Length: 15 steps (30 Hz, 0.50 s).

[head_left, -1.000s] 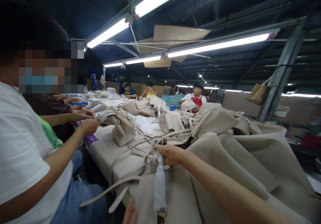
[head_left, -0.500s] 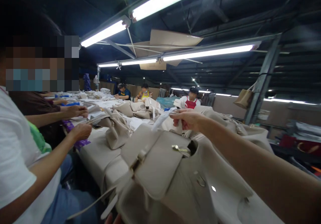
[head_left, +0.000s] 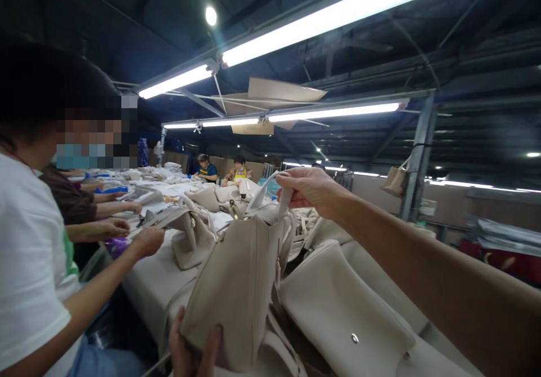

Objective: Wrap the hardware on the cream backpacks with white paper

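Note:
A beige bag (head_left: 230, 287) hangs tilted in front of me, its side and seam facing the camera. My right hand (head_left: 306, 188) pinches the bag's top loop, fingers pressed together, above the bag. From below, my left hand (head_left: 194, 346) grips the bag's lower part, fingers and thumb on its surface. To the right lies another beige bag (head_left: 342, 304) with a flap and a small metal ring. More beige bags (head_left: 192, 236) rest on the table to the left.
A masked co-worker (head_left: 34, 242) in a white shirt sits at the left, hands on a beige piece. Other people work farther along the cluttered table (head_left: 147, 275). A metal post (head_left: 416, 157) stands at the right under tube lights.
The bag has been raised and turned from its flap-and-buckle face to its side. More of my left hand shows at its bottom. The view has shifted slightly.

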Available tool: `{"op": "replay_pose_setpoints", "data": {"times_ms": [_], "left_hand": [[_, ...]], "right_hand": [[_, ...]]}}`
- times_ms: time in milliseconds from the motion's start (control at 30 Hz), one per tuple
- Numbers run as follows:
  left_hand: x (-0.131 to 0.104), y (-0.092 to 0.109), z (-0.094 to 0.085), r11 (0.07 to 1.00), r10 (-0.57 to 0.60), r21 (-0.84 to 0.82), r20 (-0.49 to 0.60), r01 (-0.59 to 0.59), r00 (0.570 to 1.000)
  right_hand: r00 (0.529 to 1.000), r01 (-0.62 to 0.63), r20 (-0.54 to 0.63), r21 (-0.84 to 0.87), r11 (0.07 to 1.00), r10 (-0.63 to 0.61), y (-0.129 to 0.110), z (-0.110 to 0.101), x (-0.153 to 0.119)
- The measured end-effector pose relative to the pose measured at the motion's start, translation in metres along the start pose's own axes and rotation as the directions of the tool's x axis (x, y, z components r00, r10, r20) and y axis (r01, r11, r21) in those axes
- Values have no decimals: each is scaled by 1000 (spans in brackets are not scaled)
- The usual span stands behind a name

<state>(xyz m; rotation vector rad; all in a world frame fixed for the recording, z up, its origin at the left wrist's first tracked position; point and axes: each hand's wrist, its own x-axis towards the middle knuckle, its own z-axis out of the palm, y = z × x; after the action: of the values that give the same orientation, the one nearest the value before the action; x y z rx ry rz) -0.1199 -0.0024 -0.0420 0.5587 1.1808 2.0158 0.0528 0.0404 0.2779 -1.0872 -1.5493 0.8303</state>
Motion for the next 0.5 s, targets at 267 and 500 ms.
{"op": "replay_pose_setpoints", "data": {"times_ms": [267,500], "left_hand": [[-3,71,-11,993,-92,-52,206,105,974],[1,95,-5,983,-34,-182,30,39,999]], "right_hand": [[994,109,-6,31,994,-109,-35,-14,-24],[974,214,51,117,970,-221,-33,-10,-19]]}}
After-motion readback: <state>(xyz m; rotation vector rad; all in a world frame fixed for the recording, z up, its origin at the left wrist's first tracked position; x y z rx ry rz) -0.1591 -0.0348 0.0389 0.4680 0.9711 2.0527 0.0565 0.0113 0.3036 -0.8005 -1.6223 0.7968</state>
